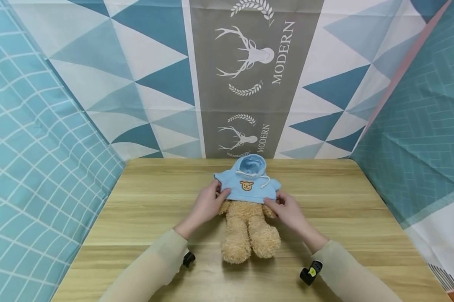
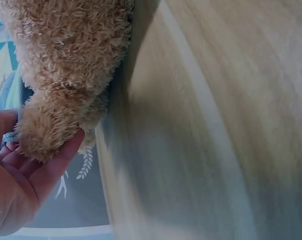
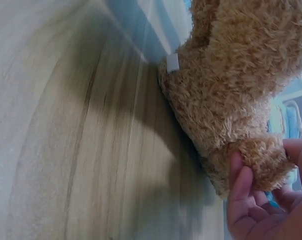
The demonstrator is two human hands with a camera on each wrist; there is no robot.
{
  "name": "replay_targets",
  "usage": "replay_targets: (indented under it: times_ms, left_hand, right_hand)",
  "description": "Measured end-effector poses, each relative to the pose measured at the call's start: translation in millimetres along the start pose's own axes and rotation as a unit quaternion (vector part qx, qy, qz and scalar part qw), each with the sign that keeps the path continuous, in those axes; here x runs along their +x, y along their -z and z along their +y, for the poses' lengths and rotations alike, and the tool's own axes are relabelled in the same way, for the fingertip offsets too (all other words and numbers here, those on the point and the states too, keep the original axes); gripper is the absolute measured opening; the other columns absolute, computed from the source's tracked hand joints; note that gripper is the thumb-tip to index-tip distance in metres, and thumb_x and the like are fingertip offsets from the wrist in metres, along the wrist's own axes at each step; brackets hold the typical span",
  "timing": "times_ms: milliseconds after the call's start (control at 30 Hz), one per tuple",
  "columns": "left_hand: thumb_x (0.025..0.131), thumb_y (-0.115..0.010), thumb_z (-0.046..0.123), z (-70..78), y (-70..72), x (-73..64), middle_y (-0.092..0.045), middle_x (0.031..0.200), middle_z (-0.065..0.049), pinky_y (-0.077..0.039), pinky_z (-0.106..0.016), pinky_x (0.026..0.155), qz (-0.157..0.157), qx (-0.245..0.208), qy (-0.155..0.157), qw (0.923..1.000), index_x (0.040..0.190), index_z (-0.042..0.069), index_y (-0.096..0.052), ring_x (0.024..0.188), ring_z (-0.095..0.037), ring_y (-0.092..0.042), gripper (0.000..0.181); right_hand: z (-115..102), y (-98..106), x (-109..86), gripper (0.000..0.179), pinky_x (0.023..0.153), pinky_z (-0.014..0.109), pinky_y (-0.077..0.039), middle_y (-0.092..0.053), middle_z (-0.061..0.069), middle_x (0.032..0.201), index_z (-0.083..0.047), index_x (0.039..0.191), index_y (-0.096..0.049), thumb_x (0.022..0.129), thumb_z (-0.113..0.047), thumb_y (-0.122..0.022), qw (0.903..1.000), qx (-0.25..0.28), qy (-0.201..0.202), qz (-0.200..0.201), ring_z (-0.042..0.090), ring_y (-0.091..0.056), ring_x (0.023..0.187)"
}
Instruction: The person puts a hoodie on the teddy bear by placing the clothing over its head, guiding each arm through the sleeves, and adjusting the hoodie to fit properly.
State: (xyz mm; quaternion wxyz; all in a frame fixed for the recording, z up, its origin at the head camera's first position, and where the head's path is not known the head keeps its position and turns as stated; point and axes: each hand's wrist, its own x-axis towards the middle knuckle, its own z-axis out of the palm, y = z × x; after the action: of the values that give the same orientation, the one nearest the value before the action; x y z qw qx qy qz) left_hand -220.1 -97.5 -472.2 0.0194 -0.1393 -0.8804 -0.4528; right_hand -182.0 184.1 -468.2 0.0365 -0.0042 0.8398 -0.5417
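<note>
A tan plush teddy bear (image 1: 245, 226) lies on its back, legs towards me. Over its upper part lies a small light-blue hoodie (image 1: 236, 191) with white drawstrings and a bear-face patch; the bear's head is hidden beneath it. My left hand (image 1: 208, 202) pinches the hoodie's left lower edge, thumb on top. In the left wrist view its fingers curl by the bear's paw (image 2: 51, 125). On the other side my right hand (image 1: 290, 212) pinches the right lower edge. The right wrist view shows those fingers around the other paw (image 3: 266, 162).
A wooden table (image 1: 155, 218) bears the bear. Behind it hangs a patterned cloth (image 1: 166, 84) with deer prints. Blue gridded cloth (image 1: 34, 147) stands at the left and teal cloth (image 1: 419, 126) at the right. A white tag (image 3: 172, 62) sticks out of the bear's side.
</note>
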Motion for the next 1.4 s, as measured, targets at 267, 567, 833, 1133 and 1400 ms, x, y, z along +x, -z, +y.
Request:
replay_targets:
  times_ms: [267,567,833,1133,1400]
  left_hand:
    - [0.108,-0.066,0.030,-1.6,-2.7,-2.3,-0.062,0.082,-0.003,-0.048,-0.033,0.057,0.009,-0.022,0.019,0.9995,0.098,0.010,-0.055,0.065,-0.016,-0.053,0.025]
    - [0.106,-0.067,0.030,0.5,-1.1,-3.9,-0.056,0.073,-0.001,-0.042,-0.033,0.055,0.032,-0.037,0.028,0.9984,0.093,0.012,-0.056,0.059,-0.015,-0.047,0.026]
    - [0.104,-0.070,0.027,-1.2,-2.1,-4.3,-0.056,0.071,0.000,-0.042,-0.031,0.057,0.059,-0.052,0.027,0.9965,0.089,0.011,-0.057,0.061,-0.016,-0.049,0.025]
    - [0.101,-0.072,0.024,-1.0,-1.7,-5.1,-0.056,0.071,0.000,-0.043,-0.032,0.061,0.087,-0.074,0.035,0.9929,0.085,0.011,-0.057,0.063,-0.017,-0.050,0.026]
    - [0.095,-0.079,0.019,-1.8,-4.2,-4.0,-0.050,0.080,-0.003,-0.041,-0.030,0.062,0.107,-0.068,0.023,0.9917,0.091,0.003,-0.052,0.067,-0.016,-0.047,0.032]
  right_hand:
    - [0,4,1.3,0.031,0.064,0.038,-0.057,-0.058,0.006,0.084,-0.001,0.114,-0.064,0.106,-0.031,-0.068,0.9996,-0.010,0.002,-0.026,0.018,-0.057,0.069]
    - [2,3,2.4,0.060,0.069,0.039,-0.061,-0.068,0.028,0.122,0.004,0.142,-0.043,0.099,-0.018,-0.078,0.9992,0.025,0.013,-0.027,0.026,-0.069,0.084]
    - [7,6,8.0,0.076,0.088,0.044,-0.059,-0.059,0.024,0.131,-0.004,0.148,-0.039,0.089,-0.007,-0.088,0.9943,-0.038,0.099,0.007,0.037,-0.063,0.110]
    - [8,3,10.8,0.033,0.080,0.044,-0.057,-0.059,0.015,0.123,-0.016,0.121,-0.076,0.090,-0.011,-0.087,0.9571,-0.172,0.229,0.045,0.031,-0.060,0.099]
    - [5,1,14.7,0.011,0.080,0.041,-0.046,-0.060,0.014,0.120,-0.014,0.105,-0.083,0.094,-0.012,-0.084,0.9440,-0.186,0.264,0.067,0.028,-0.055,0.102]
